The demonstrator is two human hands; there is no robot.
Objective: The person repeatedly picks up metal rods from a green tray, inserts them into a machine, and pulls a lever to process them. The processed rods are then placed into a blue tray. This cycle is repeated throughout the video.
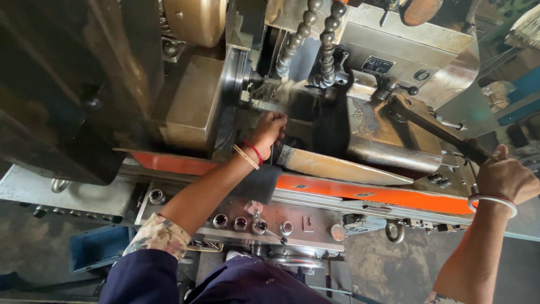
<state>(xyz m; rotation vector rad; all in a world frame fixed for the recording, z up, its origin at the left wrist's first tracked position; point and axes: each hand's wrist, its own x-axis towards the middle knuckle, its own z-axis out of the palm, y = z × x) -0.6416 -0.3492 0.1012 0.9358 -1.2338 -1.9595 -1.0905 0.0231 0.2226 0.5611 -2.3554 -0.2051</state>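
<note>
Head view: left hand (pixel 269 128) curls inside the lathe (pixel 191 101), right hand (pixel 506 177) grips one lever (pixel 433 128), two coolant hoses (pixel 329 42) above.

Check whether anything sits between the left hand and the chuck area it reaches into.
Nothing visible blocks it. The left hand is already inside the machine opening, just below the chuck and coolant spray. The right hand grips the long lever.

Orange strip (pixel 360 194) on grey machine (pixel 405 50) — red thread (pixel 254 151), white bangle (pixel 494 200), navy clothing (pixel 253 284), floral cuff (pixel 160 233).
</note>
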